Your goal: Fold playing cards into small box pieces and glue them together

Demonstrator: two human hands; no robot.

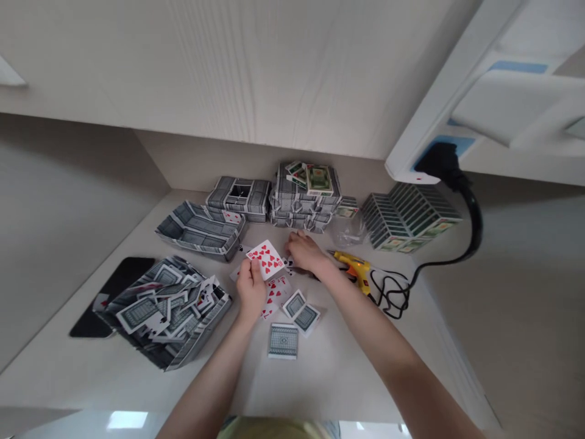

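Card [265, 258]: ten of hearts, face up and tilted toward the camera; above the loose cards, just left of the right hand.
Left hand [252, 289]: nearly closed, with thumb over the card's near edge; gripping the card.
Right hand [304, 250]: curled, knuckles up, low over the table [356, 384]; hidden at the fingertips, hence impossible to tell whether empty or holding.
Loose cards [274, 297]: spread beneath and beside the left hand, hearts showing.
Patterned pieces [283, 342]: back side up, between the forearms; two together, one nearer the table's front.
Box [196, 341]: heaped with cards, left of the left hand; resting partly over a black pad [125, 269].
Tray [201, 230]: behind the box, walled in grey card backs.
Cases [301, 204]: stacked toward the back, with green packs [319, 179] on top.
Pack stack [388, 225]: at back right, in stepped rows.
Glue gun [363, 280]: yellow, lying beyond the right forearm, beside a coiled black cord [388, 300].
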